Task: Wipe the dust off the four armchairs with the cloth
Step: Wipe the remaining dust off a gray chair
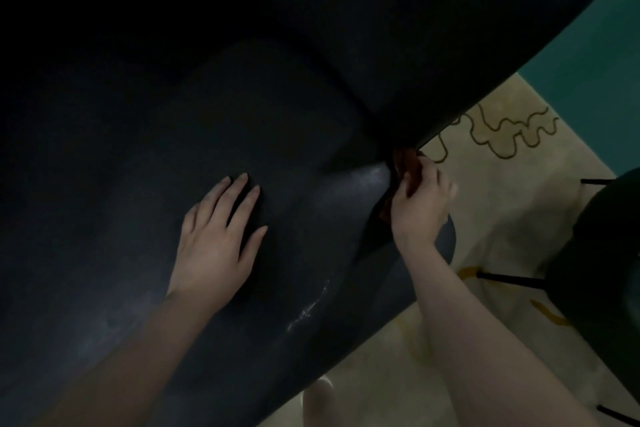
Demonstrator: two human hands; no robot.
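Wiping the dark armchair

Left hand lies flat on its seat, fingers spread; right hand, at its right edge, fingers curled, grips the reddish cloth.

The armchair looks like smooth, faintly sheened dark leather; the cloth seems soft reddish fabric.

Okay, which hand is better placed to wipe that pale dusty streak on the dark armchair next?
The right hand: it grips the reddish-brown cloth at a seam of the dark blue armchair, near the pale dusty streak. The left hand lies flat on the armchair, holding nothing.
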